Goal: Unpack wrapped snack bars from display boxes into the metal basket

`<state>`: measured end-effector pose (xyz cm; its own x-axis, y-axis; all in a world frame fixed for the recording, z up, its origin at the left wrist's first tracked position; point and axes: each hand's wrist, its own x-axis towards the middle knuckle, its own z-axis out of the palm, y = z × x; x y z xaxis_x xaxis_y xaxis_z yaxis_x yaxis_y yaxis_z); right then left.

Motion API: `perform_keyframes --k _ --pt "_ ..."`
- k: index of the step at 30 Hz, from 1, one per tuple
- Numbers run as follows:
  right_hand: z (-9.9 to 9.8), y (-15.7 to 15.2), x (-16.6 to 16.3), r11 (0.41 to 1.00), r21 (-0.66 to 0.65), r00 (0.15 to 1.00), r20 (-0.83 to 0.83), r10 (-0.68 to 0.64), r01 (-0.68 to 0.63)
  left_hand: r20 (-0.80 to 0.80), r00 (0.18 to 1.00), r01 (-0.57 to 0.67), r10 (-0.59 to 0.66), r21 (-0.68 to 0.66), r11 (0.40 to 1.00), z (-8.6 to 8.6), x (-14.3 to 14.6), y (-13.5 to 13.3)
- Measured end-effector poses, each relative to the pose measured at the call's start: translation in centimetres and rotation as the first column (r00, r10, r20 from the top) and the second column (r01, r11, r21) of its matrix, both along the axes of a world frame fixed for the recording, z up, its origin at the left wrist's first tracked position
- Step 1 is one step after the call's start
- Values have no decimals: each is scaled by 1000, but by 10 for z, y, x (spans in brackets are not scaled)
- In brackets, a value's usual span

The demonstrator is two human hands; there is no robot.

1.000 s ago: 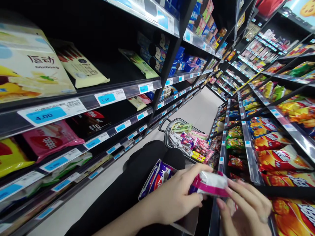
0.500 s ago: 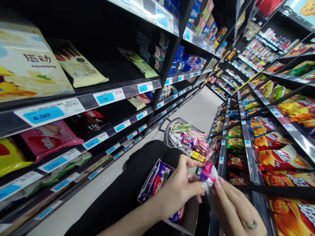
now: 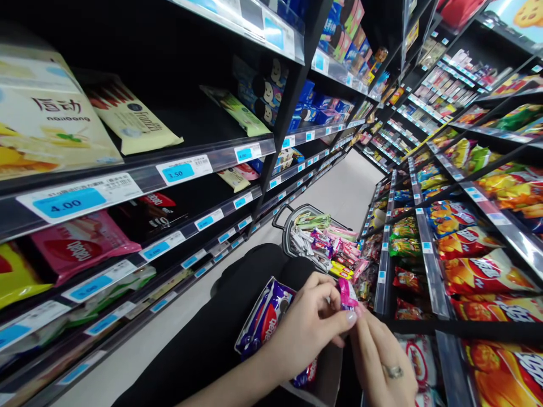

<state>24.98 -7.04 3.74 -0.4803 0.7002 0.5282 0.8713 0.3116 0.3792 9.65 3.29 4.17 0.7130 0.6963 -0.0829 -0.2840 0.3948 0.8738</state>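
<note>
My left hand (image 3: 309, 328) and my right hand (image 3: 382, 362) meet low in the middle of the aisle, both pinching a small pink and white snack packet (image 3: 347, 294), seen edge-on. A ring shows on my right hand. Under my left hand lies a purple snack bag (image 3: 265, 319) on my dark lap. Just beyond stands a wire basket (image 3: 288, 226) heaped with several pink, green and white packets.
Black shelves run along both sides of a narrow aisle with a pale floor (image 3: 343, 186). The left shelves hold biscuit boxes and blue price tags (image 3: 63, 203). The right shelves (image 3: 428, 265) hold red and orange chip bags.
The pink packet has turned from flat and face-up to edge-on and now shows smaller between my fingers. Both hands have drawn closer together and shifted slightly left.
</note>
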Motion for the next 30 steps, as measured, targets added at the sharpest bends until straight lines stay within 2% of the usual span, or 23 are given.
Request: perform_keyframes --k 3,6,8,11,15,19,23,27,30 --pt "-7 2 2 999 32 1000 -11 -1 1 -90 996 29 -21 84 996 -3 1 -1" --pt "-6 5 5 994 106 999 36 -40 36 -77 994 86 -79 91 992 -6 1 -1" --pt "-2 6 7 998 65 998 65 -15 11 -98 991 100 -87 130 986 -6 0 -1" --pt "-1 6 2 1000 -10 998 58 -18 18 -200 979 79 -20 293 953 -2 -2 0" --pt "-7 8 -12 984 133 992 16 -125 121 -274 960 74 63 462 884 2 -4 0" --pt "-5 13 -20 961 222 986 2 -168 163 -254 967 88 34 456 886 4 -6 -1" --pt "1 18 -21 951 274 986 48 -161 142 -342 939 114 43 426 898 6 -7 -4" --pt "1 20 -22 961 245 989 43 -141 127 -377 926 169 11 440 882 8 -8 -1" --pt "-1 20 -23 958 205 979 -9 -202 199 -329 944 188 -28 466 865 8 -9 6"
